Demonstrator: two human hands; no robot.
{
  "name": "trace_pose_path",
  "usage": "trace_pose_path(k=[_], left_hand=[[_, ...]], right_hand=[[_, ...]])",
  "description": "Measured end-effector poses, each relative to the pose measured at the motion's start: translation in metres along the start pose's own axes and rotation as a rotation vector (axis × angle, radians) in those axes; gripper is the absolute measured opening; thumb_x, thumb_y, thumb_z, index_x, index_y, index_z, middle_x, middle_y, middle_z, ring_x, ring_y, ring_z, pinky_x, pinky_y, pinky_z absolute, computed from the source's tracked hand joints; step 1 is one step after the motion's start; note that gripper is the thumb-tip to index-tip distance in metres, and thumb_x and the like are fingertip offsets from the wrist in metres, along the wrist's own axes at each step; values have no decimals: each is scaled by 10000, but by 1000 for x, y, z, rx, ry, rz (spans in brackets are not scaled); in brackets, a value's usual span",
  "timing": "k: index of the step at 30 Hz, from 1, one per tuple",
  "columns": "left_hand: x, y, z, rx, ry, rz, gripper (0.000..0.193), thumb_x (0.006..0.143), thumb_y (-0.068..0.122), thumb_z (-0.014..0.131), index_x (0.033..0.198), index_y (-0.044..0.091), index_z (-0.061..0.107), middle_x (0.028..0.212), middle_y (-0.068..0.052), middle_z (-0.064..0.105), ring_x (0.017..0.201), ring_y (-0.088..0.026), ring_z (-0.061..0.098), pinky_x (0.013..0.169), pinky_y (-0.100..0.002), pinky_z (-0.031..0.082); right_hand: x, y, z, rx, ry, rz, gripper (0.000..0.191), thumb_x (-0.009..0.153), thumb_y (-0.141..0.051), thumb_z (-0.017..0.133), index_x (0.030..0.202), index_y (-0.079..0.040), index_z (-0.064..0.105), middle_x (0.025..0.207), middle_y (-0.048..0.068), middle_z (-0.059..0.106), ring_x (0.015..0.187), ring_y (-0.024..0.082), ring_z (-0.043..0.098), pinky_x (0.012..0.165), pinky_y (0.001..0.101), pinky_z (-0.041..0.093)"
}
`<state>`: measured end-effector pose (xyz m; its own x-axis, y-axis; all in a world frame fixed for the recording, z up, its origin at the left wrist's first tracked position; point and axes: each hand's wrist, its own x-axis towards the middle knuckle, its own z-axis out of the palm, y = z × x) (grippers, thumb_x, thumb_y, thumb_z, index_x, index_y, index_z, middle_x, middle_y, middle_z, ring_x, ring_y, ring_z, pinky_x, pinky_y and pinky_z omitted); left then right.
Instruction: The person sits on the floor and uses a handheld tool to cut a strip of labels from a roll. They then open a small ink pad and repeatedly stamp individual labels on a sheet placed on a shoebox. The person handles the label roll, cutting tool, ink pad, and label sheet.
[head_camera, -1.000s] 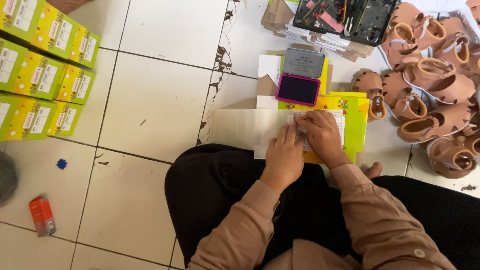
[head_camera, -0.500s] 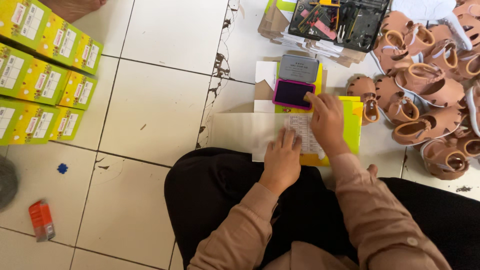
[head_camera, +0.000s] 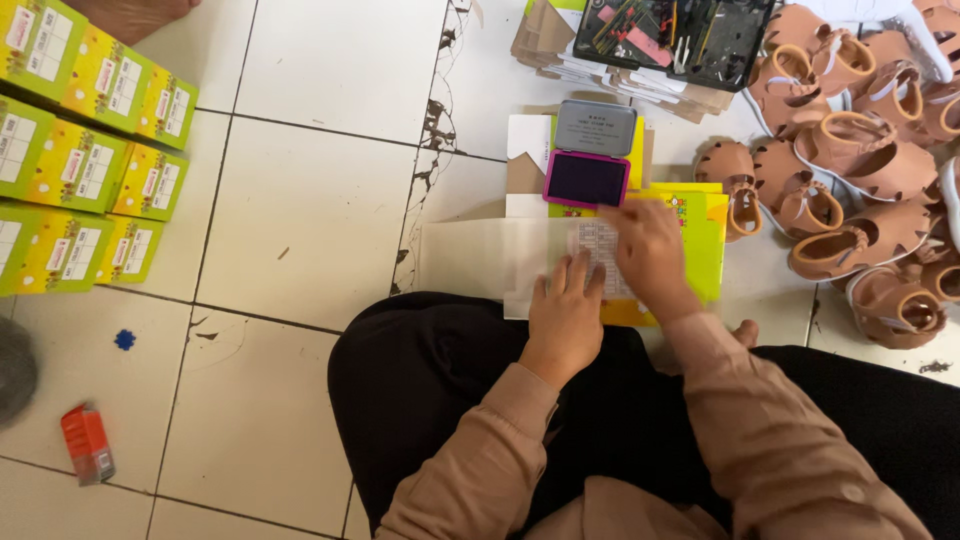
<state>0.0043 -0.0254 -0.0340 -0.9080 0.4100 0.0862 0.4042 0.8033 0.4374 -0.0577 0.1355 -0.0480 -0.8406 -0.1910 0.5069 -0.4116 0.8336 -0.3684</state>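
Person sits on a tiled floor (head_camera: 330, 70), legs in black, both forearms in tan sleeves reaching forward over the lap. Left hand (head_camera: 566, 310) lies palm down, fingers extended and slightly spread, pressing flat on a white sheet (head_camera: 480, 262) that rests on the floor just ahead of the knees; grip open, nothing enclosed. Right hand (head_camera: 648, 250) is angled forward and to the left, wrist slightly bent, fingers curled down onto a printed label grid (head_camera: 594, 243) on the sheet; fingertips are motion-blurred, so cannot tell whether the grip pinches something small or merely presses. The two hands are just beside each other, thumbs nearly touching. The sheet overlaps a flat yellow box (head_camera: 708, 232), which lies under the right hand. Directly ahead of the right fingertips, touching the sheet's far edge, sits an open ink pad (head_camera: 587, 178), magenta frame, dark pad, grey lid hinged back. Beyond it, a black tray (head_camera: 676, 30) of small tools on stacked card. To the right, a heap of tan sandals (head_camera: 850, 170). Far left, rows of yellow-green boxes (head_camera: 90, 150). Near left foreground, a small red object (head_camera: 87, 442) and a blue speck (head_camera: 125, 339) on the floor.
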Motion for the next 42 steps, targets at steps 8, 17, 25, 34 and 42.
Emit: trace_pose_path(k=[8, 17, 25, 34, 42], left_hand=[[0, 1, 0, 26, -1, 0, 573, 792, 133, 696, 1333, -33, 608, 1446, -152, 499, 1398, -339, 425, 1060, -583, 432], [1, 1, -1, 7, 6, -5, 537, 807, 117, 685, 1312, -49, 606, 1455, -156, 497, 1399, -347, 426, 1064, -585, 429], [-9, 6, 6, 8, -22, 11, 490, 833, 119, 652, 1294, -43, 612, 1483, -172, 488, 1408, -359, 432, 1058, -575, 436], [-10, 4, 2, 12, 32, 30, 468, 839, 115, 652, 1288, -18, 626, 1486, -115, 504, 1414, -322, 454, 1034, -552, 465], [-6, 3, 3, 9, 12, 20, 523, 822, 139, 666, 1314, -26, 603, 1475, -123, 502, 1405, -324, 450, 1023, -553, 462]], right_hand=[[-25, -12, 3, 46, -18, -69, 345, 775, 48, 701, 1089, -74, 777, 1046, 104, 660, 996, 321, 624, 910, 439, 515], [-24, -12, 6, 60, -27, -89, 321, 795, 43, 701, 1089, -64, 773, 1063, 107, 665, 1012, 322, 628, 914, 441, 509], [-23, -6, 10, 95, -57, -107, 263, 783, 35, 693, 1020, -51, 766, 1036, 114, 662, 1000, 331, 617, 900, 449, 497], [17, 14, 14, -41, 16, 14, 365, 811, 74, 665, 1131, -66, 771, 1027, 115, 644, 1000, 329, 605, 900, 447, 485], [26, 11, 15, -55, -3, 34, 326, 851, 62, 669, 1126, -70, 781, 1006, 96, 636, 970, 312, 596, 871, 440, 483]])
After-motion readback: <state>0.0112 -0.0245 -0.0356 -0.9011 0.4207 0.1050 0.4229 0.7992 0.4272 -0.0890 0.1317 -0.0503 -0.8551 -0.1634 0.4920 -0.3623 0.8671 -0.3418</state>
